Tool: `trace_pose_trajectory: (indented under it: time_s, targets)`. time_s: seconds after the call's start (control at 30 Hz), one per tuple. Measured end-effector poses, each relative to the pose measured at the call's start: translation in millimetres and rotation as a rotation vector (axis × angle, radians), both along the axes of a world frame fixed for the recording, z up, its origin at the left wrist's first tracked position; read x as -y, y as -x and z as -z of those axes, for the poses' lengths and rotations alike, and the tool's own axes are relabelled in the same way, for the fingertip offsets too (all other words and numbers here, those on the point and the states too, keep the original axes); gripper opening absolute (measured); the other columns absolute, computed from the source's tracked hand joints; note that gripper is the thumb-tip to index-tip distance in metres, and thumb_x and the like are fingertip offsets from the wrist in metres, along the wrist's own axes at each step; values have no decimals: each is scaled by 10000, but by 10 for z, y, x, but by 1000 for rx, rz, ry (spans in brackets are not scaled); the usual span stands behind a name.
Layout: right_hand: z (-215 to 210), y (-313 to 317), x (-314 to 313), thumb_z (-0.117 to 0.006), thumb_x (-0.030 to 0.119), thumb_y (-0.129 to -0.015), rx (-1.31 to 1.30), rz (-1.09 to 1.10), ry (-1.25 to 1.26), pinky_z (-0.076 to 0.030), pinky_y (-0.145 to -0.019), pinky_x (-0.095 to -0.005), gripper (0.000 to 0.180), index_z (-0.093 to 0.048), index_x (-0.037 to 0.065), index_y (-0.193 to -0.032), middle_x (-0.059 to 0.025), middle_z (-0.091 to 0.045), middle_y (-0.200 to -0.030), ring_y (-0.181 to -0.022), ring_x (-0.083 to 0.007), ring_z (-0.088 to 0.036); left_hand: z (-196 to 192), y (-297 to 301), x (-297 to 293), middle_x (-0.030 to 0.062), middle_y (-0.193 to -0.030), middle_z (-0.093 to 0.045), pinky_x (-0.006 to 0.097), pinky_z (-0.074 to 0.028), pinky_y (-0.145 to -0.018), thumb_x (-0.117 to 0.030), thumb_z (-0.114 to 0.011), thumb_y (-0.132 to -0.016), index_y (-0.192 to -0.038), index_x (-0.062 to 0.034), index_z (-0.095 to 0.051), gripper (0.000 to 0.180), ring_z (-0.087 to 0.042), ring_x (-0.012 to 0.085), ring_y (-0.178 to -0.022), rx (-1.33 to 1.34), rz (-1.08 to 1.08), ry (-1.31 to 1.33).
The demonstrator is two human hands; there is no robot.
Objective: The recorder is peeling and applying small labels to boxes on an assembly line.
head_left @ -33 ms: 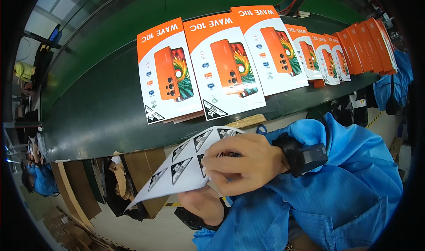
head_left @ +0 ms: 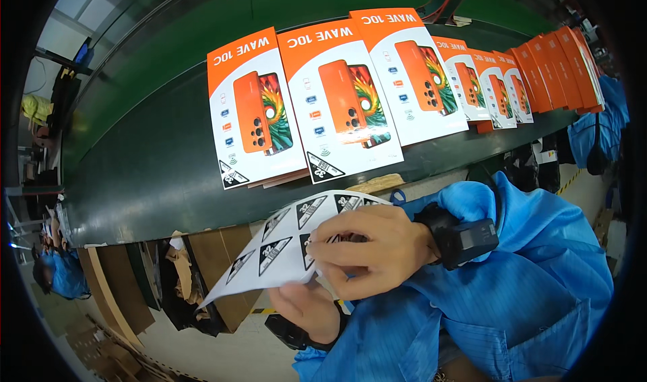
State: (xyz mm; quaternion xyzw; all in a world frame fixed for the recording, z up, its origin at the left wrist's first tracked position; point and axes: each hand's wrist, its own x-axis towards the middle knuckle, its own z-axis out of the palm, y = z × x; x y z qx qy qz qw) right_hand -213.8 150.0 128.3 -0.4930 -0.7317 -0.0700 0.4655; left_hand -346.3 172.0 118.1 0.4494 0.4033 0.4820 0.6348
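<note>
A white sheet of black triangular stickers is held tilted in front of the table's near edge. My left hand grips its lower edge from beneath, most of the fingers hidden behind the sheet. Over the sheet's right part, my right hand bends its fingers into a pinch against the stickers; whether one is lifted between the fingertips is hidden. Beyond the hands lie white and orange phone boxes: a left box, a middle box and a right box. The left and middle ones bear a black triangular sticker at the near left corner.
More phone boxes continue along the dark green table to the right, with several orange boxes leaning in a row. Under the table stand cardboard pieces. Other people in blue, including one person, are at the far left and right.
The sticker sheet has shifted very slightly and shows a little more at its upper right. My left thumb has moved a little; the boxes stay in place.
</note>
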Motion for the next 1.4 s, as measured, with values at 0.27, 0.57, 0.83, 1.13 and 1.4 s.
trace_pose_trajectory:
  time_s: [0.27,0.57,0.83,1.13,1.4]
  targets:
    - [-207,-315,334,-578,58,-730,-568,-249,422,-422,-641,-255,50,-565,33,-771,-55,-533,-855,-815,-208,-486,-94,-211,-9,158,-1060,-453,285,-382,-766,-215,-358,-880,-1129,61,-355,372,-465,184,-894,-173,-92,159]
    - [-303,-1409,351,-560,95,-761,-633,40,850,-376,-598,-191,99,-524,9,-795,-10,-515,-736,-672,-62,-458,223,-41,83,161,-1100,-422,280,-371,-828,-187,-344,-887,-1165,62,-300,376,-454,177,-937,-186,-96,160]
    - [-220,-1417,265,-563,103,-752,-517,24,888,-351,-524,-209,99,-526,13,-769,-4,-514,-649,-575,-64,-423,188,-231,147,126,-949,-509,216,-415,-666,-221,-406,-875,-1130,36,-357,366,-498,110,-798,-242,-241,163]
    - [-196,-1429,254,-555,103,-751,-486,9,860,-348,-505,-219,97,-520,12,-749,-18,-490,-609,-545,-84,-404,231,-253,183,130,-959,-508,202,-398,-663,-211,-425,-868,-1131,43,-373,369,-492,102,-796,-285,-240,160]
    - [-188,-1425,223,-554,87,-745,-477,12,842,-342,-495,-221,90,-506,12,-734,-21,-452,-583,-533,-89,-387,177,-224,131,159,-1040,-450,254,-404,-747,-218,-424,-867,-1152,71,-320,419,-470,146,-880,-344,-131,165]
